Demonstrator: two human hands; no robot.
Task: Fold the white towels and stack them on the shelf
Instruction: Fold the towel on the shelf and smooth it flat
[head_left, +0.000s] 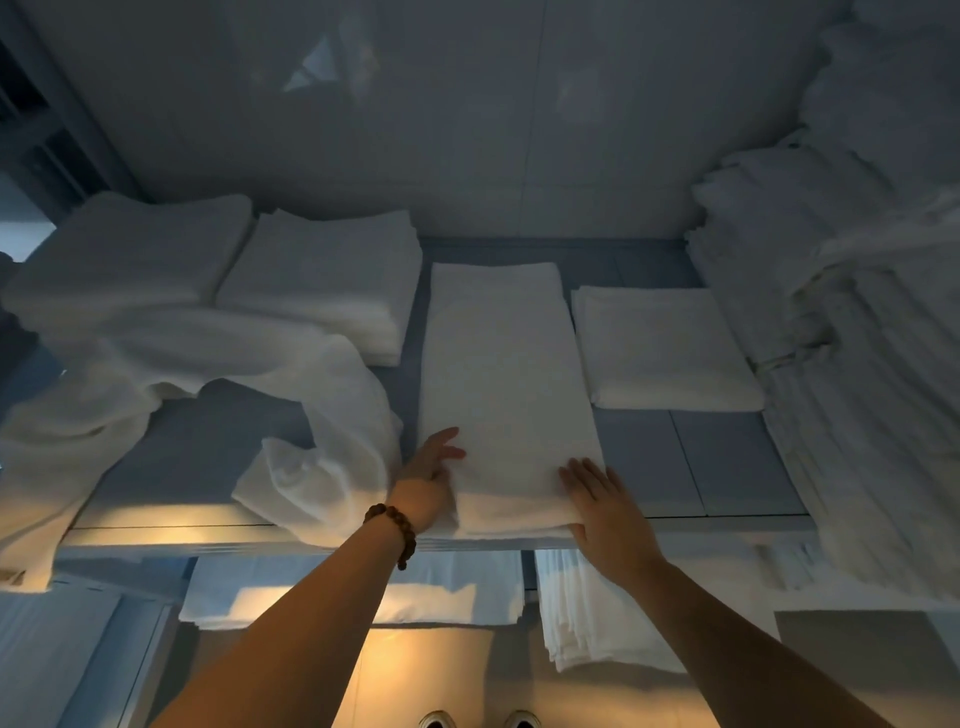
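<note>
A long white towel, folded into a narrow strip, lies lengthwise on the grey shelf, its near end at the shelf's front edge. My left hand is at the towel's near left edge, fingers spread over the cloth, with a bead bracelet on the wrist. My right hand lies flat on the towel's near right corner, fingers straight. A folded towel sits just to the right. Two folded stacks, one near the strip and another further left, sit at the back left.
A loose, crumpled towel drapes over the shelf's left front. A tall heap of white linen fills the right side. More folded towels hang on the lower shelf. A grey wall stands behind. My shoes show below.
</note>
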